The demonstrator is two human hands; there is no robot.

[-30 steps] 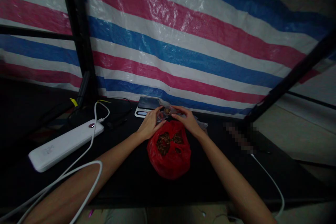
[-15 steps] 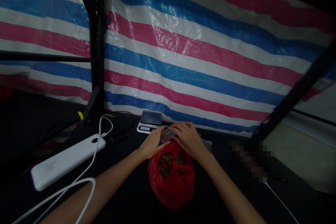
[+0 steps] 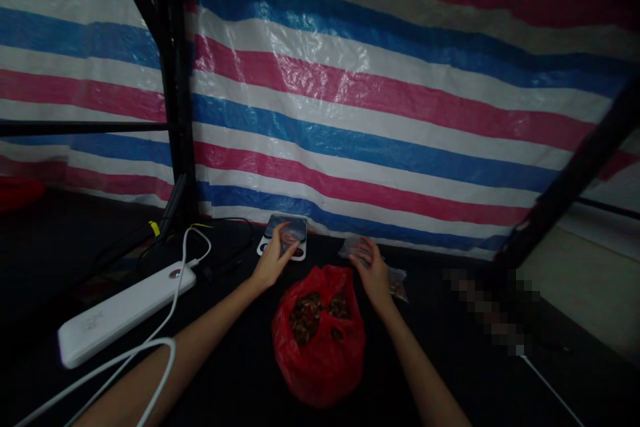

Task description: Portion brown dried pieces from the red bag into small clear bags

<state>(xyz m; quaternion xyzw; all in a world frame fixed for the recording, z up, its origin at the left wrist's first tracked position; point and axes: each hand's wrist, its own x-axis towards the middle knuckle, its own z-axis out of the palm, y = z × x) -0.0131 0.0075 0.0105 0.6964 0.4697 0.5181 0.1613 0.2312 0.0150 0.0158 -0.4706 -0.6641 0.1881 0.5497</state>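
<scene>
My left hand (image 3: pixel 271 263) is over the near part of a small digital scale (image 3: pixel 273 221). Its thumb and forefinger are curved around a clear, reddish-tinged item (image 3: pixel 289 237) above the dark weighing plate; its exact kind is too dim to tell. My right hand (image 3: pixel 373 272) has its fingers bent over a clear plastic bag (image 3: pixel 351 246) at the back of the table. Between my forearms sits a red plastic bag (image 3: pixel 325 367), its top open, with small brown bits (image 3: pixel 306 320) showing through several gaps.
Another small clear bag (image 3: pixel 399 283) with brown bits lies beside my right wrist. A white power bank (image 3: pixel 125 313) with a white cable (image 3: pixel 173 313) is at left. Behind the table (image 3: pixel 240 360) hangs a striped plastic sheet (image 3: pixel 350 113). Black frame posts (image 3: pixel 175 113) stand at the sides.
My hands were together behind the red bag and have parted. The left moved to the scale with the clear item; the right moved rightward with the clear bag.
</scene>
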